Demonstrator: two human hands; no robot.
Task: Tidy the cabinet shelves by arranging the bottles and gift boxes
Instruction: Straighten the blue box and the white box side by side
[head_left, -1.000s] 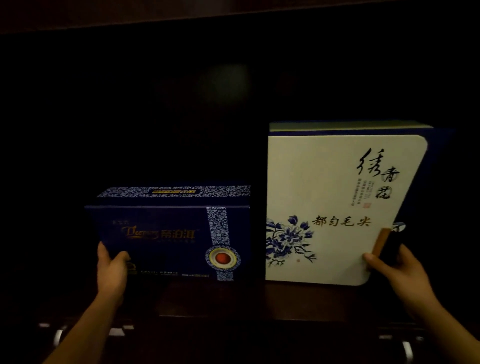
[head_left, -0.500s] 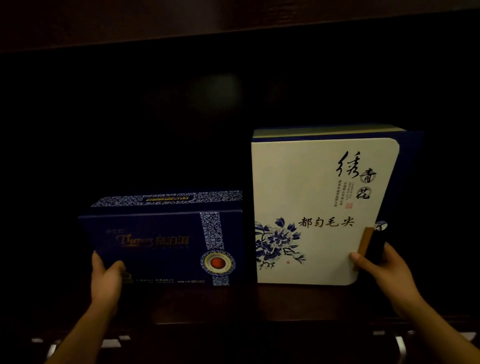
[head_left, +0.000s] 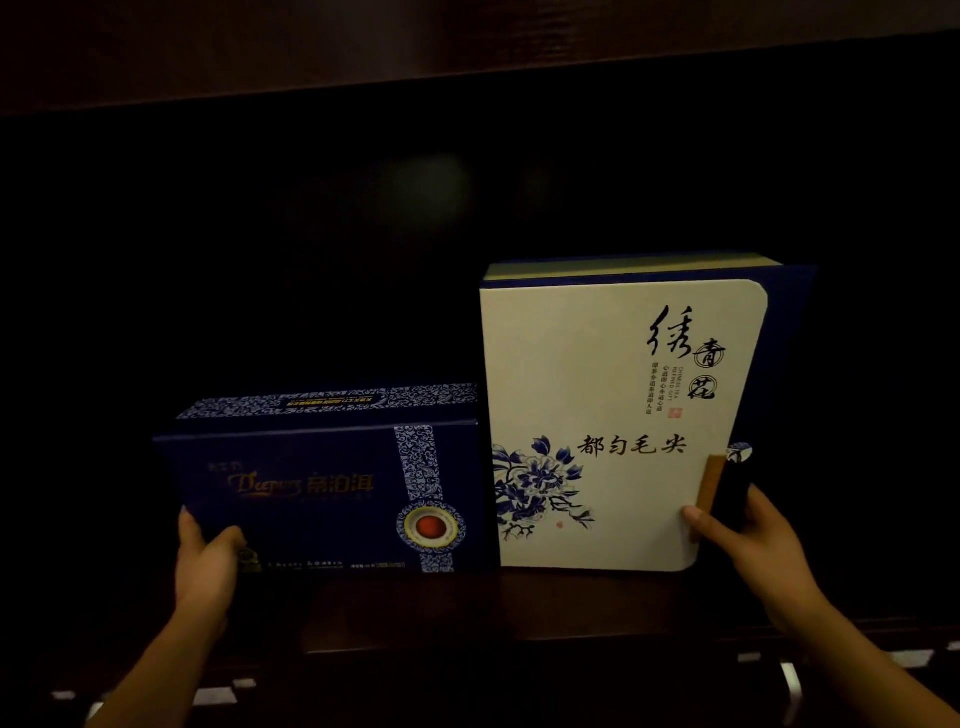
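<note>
Closing up since a second ago, the two gift boxes have lost the dark gap between them and now stand edge to edge, touching or all but. Nearest, the left hand (head_left: 205, 558) grips the lower left corner of the blue gift box (head_left: 322, 493), thumb on its front face and fingers curled round the end. The right hand (head_left: 753, 551) holds the lower right edge of the white gift box (head_left: 597, 415), thumb on the front and fingers wrapped behind the clasp (head_left: 714, 493). Both boxes sit on the dark wooden shelf (head_left: 467, 608), set back a little from its front lip. The blue one lies low and long; the white one stands tall on a narrow edge. Pushed further from low down, the white box could likely tip, and a tug at the clasp might swing its cover open. Both boxes are closed, so their contents cannot be seen. Beyond them the cabinet back (head_left: 415, 208) is too dark to read, and no bottles show.
</note>
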